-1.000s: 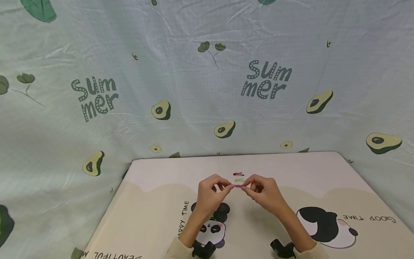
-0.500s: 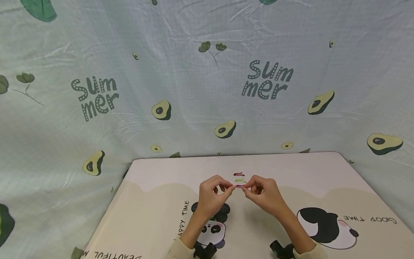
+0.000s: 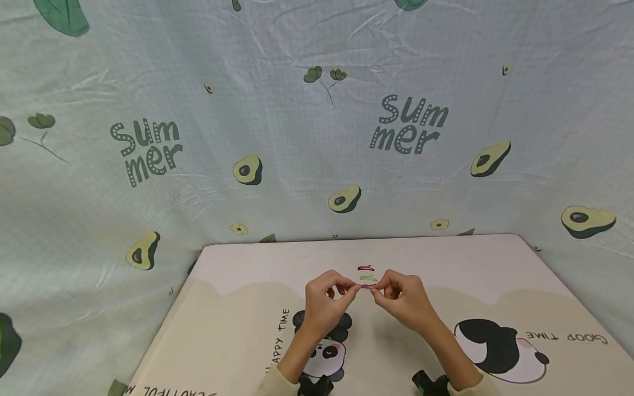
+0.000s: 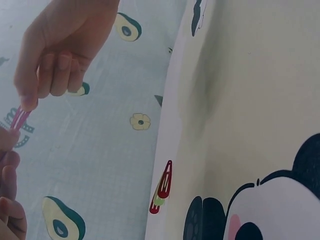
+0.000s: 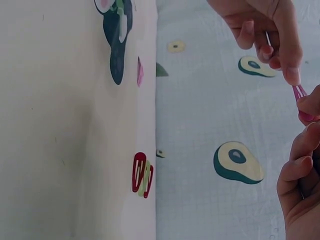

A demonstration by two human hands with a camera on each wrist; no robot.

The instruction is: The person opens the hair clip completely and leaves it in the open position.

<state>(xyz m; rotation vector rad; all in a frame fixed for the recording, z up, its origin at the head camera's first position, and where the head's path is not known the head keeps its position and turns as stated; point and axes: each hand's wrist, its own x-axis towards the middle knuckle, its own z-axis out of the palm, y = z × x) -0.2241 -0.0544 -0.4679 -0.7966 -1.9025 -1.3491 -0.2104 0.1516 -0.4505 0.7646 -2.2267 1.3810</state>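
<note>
Both hands meet above the table, holding one pink snap hair clip (image 3: 367, 286) between them. My left hand (image 3: 322, 302) pinches one end with thumb and index finger. At the other end, the thumb and index finger of my right hand (image 3: 407, 301) pinch it. The pink clip (image 4: 20, 118) appears near the left edge of the left wrist view, its slotted frame partly covered by fingertips. On the table just beyond the hands lie a red hair clip (image 3: 366, 268) and a green hair clip (image 3: 368, 278). In the wrist views these two overlap.
The table (image 3: 238, 264) has a printed cover with a panda, a dog and lettering. Behind it hangs a pale curtain (image 3: 287, 121) printed with avocados. Dark straps or mounts (image 3: 317, 385) sit by the wrists. The table's far edge lies beyond the clips.
Both hands stay almost in place, pinching the pink hair clip. A little more of the clip shows between the fingertips now. The head view has shifted slightly.
</note>
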